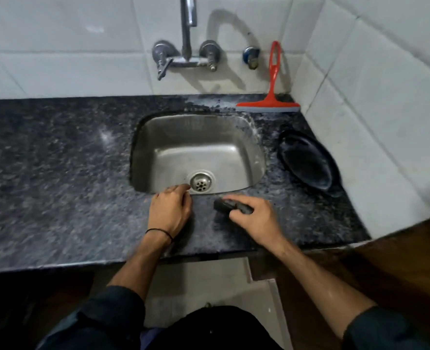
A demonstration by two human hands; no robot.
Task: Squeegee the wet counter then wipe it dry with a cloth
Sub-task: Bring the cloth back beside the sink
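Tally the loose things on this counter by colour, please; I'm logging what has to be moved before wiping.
Red: 1, the squeegee leaning on the back wall.
Black or dark: 2, the oval tray right of the sink, and a small dark object under the right hand; what it is I cannot tell.
Total: 3

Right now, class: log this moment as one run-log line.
squeegee: untouched by wall | right hand: on dark object | left hand: resting at sink edge | counter: wet
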